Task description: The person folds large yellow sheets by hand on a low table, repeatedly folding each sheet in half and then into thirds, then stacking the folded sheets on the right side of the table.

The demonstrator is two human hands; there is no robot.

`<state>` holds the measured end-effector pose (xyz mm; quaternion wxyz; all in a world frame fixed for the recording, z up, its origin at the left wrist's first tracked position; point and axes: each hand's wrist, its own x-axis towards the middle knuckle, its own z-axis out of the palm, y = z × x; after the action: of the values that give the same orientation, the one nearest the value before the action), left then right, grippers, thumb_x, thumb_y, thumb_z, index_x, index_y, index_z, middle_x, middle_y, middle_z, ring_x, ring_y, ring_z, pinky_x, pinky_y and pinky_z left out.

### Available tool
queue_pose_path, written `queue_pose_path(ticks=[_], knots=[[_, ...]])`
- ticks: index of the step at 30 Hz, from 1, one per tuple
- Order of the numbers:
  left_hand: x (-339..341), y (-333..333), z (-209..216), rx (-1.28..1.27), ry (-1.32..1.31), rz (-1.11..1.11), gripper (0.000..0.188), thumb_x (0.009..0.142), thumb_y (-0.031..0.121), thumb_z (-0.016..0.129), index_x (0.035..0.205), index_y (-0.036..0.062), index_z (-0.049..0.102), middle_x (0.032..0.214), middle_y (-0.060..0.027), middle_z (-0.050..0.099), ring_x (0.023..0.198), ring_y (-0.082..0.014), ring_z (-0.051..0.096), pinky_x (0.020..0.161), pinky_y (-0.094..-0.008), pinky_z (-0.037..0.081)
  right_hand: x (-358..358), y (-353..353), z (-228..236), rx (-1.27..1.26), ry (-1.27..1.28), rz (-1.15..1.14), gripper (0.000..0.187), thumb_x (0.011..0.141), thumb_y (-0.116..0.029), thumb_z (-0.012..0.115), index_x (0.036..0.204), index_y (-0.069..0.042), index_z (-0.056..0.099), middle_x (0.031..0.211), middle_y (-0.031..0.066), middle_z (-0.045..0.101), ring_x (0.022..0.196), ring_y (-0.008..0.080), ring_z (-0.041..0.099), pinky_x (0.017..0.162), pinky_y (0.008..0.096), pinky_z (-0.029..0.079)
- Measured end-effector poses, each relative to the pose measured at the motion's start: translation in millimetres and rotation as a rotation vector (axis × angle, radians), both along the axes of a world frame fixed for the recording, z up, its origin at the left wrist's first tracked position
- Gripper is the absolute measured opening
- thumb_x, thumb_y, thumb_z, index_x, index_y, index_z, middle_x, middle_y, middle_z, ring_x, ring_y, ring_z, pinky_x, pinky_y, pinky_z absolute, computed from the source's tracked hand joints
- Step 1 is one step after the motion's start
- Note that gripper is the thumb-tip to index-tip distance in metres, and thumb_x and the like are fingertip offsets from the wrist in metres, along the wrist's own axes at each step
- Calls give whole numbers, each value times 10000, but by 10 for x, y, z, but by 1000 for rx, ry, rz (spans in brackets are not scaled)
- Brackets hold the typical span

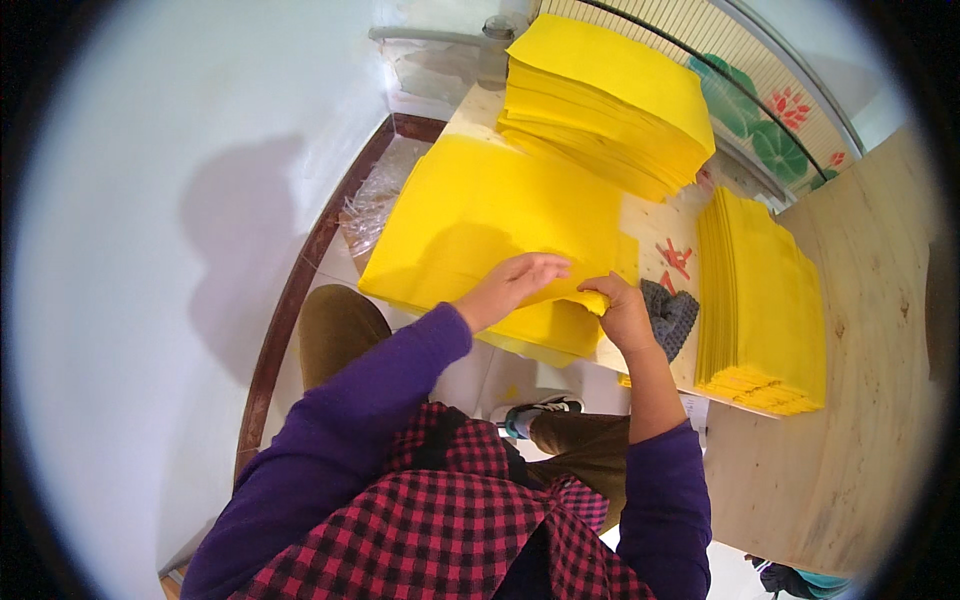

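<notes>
A broad yellow sheet (480, 200), which looks like felt or non-woven fabric, lies across the table in front of me, and its near edge hangs past the table's edge. My right hand (625, 312) pinches the sheet's near right corner, which is curled up between thumb and fingers. My left hand (510, 288) hovers over or rests lightly on the sheet just left of that corner. Its fingers are stretched out toward my right hand and hold nothing; whether they touch the fabric I cannot tell.
Behind the sheet stands a tall yellow stack (600, 100); another yellow stack (760, 300) sits at the right. Red strips (675, 258) and a dark grey knitted item (668, 318) lie between. A clear jar (494, 52) is at the back. Crinkled clear plastic (383, 195) lies left, near the wall.
</notes>
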<state>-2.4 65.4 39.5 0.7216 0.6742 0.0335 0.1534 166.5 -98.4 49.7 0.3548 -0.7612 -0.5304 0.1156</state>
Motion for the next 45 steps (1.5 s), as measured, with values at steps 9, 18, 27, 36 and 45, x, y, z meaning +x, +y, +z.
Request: queue_pose_path(ticks=[9, 18, 27, 36, 45], knots=[[-1162, 763, 174, 975, 248, 202, 665, 725, 236, 777, 1322, 84, 525, 1278, -177, 559, 1197, -349, 496, 1043, -406, 374, 36, -3, -93, 62, 183, -94, 325, 676, 100, 716, 972, -27, 681, 907, 81, 696, 855, 177, 653, 804, 279, 503], [-1472, 1265, -16, 804, 331, 323, 740, 676, 60, 774, 1358, 104, 490, 1323, -162, 535, 1244, -324, 472, 1079, -382, 354, -43, 32, -95, 60, 366, -298, 224, 764, 98, 694, 953, -21, 686, 867, 4, 660, 809, 95, 615, 718, 237, 535], [-1489, 1509, -136, 483, 295, 453, 483, 737, -4, 721, 1203, 69, 615, 1234, -122, 612, 1182, -236, 554, 1036, -327, 396, -176, 41, -53, 217, 598, -379, 149, 818, 9, 702, 964, -17, 683, 852, -20, 628, 803, 85, 556, 741, 234, 464], [-1429, 1725, -400, 605, 90, 506, 285, 704, -50, 697, 961, 74, 707, 1118, -86, 674, 1105, -257, 583, 987, -350, 428, -238, 22, -29, 146, 568, -417, 142, 856, 21, 644, 981, -27, 690, 988, 28, 668, 908, 113, 599, 781, 242, 478], [-1435, 1742, -459, 814, -46, 520, 188, 678, -35, 733, 809, 99, 718, 1015, -68, 702, 941, -266, 617, 892, -354, 444, -173, -59, -276, 232, 247, -247, 331, 752, 178, 627, 990, -46, 680, 1141, 79, 658, 1117, 209, 584, 976, 297, 454]])
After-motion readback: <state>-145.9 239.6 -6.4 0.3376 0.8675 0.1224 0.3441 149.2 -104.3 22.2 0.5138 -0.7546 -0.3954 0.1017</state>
